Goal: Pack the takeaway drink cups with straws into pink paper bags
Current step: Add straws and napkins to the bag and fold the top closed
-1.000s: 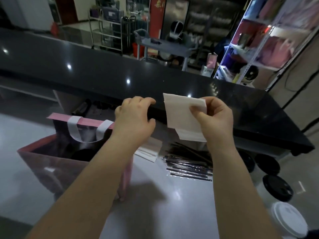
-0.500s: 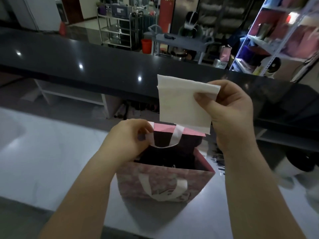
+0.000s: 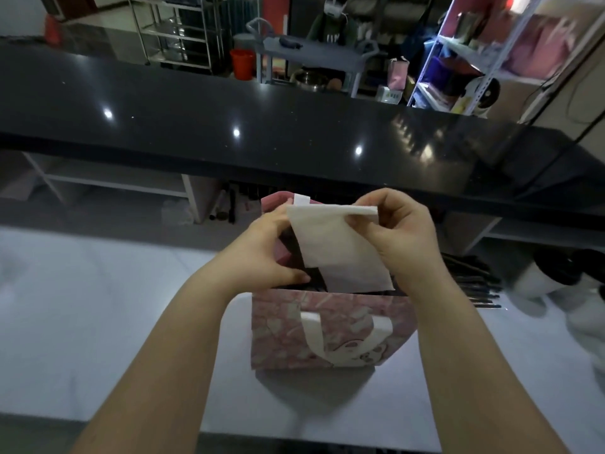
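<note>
A pink patterned paper bag [image 3: 330, 326] with white ribbon handles stands open on the white counter [image 3: 98, 322] in front of me. My left hand [image 3: 262, 253] grips the bag's left rim and holds the mouth apart. My right hand [image 3: 393, 237] pinches the top edge of a white folded napkin [image 3: 340, 247], which hangs over the bag's opening with its lower end just above the mouth. The bag's inside is dark; what it holds is hidden.
Black wrapped straws [image 3: 474, 283] lie on the counter right of the bag. Blurred white cups with black lids [image 3: 556, 276] stand at the far right. A black raised countertop [image 3: 229, 119] runs across behind, with shelves and carts beyond it.
My right hand brought the napkin down from above the bag to its mouth. My left hand moved from the far handle to the bag's left rim. The view tilted downward.
</note>
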The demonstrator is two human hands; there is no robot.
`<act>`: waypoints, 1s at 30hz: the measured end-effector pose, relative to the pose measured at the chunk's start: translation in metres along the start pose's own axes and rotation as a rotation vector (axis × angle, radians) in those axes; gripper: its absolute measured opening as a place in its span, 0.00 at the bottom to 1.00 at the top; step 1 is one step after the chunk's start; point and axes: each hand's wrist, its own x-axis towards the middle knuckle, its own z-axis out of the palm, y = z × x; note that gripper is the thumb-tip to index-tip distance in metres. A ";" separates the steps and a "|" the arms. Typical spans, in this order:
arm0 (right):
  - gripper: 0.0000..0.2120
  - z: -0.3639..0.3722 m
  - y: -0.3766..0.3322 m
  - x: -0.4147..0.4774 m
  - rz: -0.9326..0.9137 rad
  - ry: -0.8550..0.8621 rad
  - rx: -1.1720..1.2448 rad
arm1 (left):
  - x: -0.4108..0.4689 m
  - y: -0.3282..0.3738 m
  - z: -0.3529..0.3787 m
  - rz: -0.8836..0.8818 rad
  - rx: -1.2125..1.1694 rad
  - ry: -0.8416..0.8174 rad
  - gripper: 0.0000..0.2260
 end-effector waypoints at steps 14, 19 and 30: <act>0.10 -0.017 0.035 0.004 -0.289 -0.323 -0.664 | -0.008 -0.004 0.015 -0.046 0.062 0.113 0.45; 0.12 -0.041 0.034 0.000 -0.288 -0.287 -0.567 | -0.012 -0.004 0.023 -0.024 0.047 0.202 0.38; 0.10 -0.101 0.088 -0.037 0.078 -0.055 -0.035 | -0.064 -0.022 0.031 -0.015 -0.510 0.558 0.20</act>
